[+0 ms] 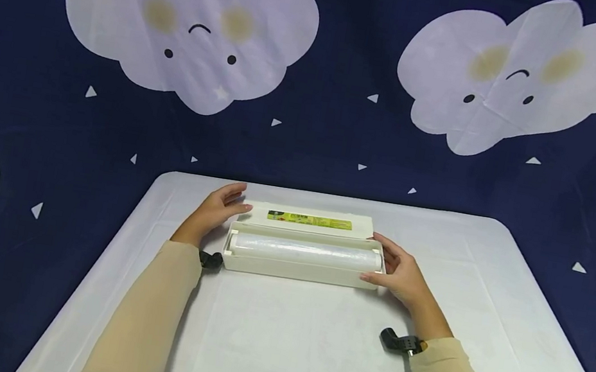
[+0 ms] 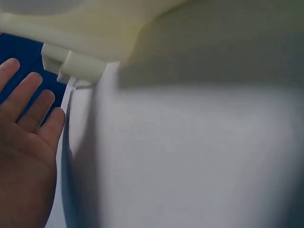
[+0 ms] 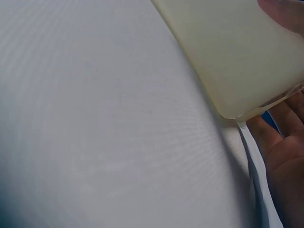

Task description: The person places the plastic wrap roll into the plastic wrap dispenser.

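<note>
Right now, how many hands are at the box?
2: the left hand beside the left end of the lid, the right hand gripping the right end of the box. No others in view.

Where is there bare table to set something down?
Bare table lies in front of the box, between the sleeves, and right of the right hand. Crowded: the box itself, the right hand on one end, left hand by the other, lid behind.

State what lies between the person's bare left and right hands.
A long white box holding a shiny whitish roll, its white, yellow-green-labelled lid behind; the head view shows this.
</note>
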{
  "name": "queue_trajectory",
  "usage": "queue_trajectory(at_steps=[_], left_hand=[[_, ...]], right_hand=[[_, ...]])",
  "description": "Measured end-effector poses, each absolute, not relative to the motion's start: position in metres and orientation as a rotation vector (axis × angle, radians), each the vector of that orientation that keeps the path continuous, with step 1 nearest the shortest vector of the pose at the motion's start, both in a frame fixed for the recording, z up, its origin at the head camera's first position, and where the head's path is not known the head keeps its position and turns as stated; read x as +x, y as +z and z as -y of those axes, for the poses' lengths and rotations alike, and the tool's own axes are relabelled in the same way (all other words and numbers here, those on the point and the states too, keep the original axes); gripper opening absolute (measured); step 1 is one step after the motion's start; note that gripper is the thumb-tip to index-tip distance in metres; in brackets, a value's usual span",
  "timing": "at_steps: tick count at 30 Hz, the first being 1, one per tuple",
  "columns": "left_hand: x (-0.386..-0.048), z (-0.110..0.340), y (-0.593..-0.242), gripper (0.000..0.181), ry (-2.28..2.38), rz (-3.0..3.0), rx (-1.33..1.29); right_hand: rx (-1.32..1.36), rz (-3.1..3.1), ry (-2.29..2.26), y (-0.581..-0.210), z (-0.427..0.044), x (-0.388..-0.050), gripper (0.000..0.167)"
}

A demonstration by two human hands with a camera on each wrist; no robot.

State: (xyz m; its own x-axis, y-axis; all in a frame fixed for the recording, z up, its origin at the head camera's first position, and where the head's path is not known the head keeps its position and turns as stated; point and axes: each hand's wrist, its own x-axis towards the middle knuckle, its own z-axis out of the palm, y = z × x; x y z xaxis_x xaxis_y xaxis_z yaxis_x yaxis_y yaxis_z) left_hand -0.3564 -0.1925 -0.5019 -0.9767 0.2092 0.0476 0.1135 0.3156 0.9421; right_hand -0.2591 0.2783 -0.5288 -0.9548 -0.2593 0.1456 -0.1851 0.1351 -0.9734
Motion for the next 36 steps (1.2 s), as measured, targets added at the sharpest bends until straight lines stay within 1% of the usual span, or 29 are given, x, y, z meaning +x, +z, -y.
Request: queue_trajectory(at_steps=[9,15,22,28,36], left_hand=[[-0.363,0.186,-0.502,0.099,1.729,-2.448,0.290],[-0.370,0.185,-0.506,0.113,1.619,-2.494,0.359],[-0.372,0.183,-0.503,0.116,1.545,-2.466,0.394],[-0.375,0.182,-0.504,0.119,1.556,-2.402,0.422],[-0.378,0.180,-0.508,0.124,1.477,-2.429,0.390]], right_hand=[[-0.458,-2.318,-1.976,-0.529,-0.276,-0.259,0.104],[-0.468,-2.319,-1.979,-0.530,-0.276,-0.258,0.104],[-0.450,-2.311,-1.992,-0.532,-0.276,-0.257,0.104],[-0.492,-2.319,-2.008,-0.535,-0.279,-0.259,0.103],[-0.494,-2.296,-2.041,-0.537,-0.279,-0.259,0.103]])
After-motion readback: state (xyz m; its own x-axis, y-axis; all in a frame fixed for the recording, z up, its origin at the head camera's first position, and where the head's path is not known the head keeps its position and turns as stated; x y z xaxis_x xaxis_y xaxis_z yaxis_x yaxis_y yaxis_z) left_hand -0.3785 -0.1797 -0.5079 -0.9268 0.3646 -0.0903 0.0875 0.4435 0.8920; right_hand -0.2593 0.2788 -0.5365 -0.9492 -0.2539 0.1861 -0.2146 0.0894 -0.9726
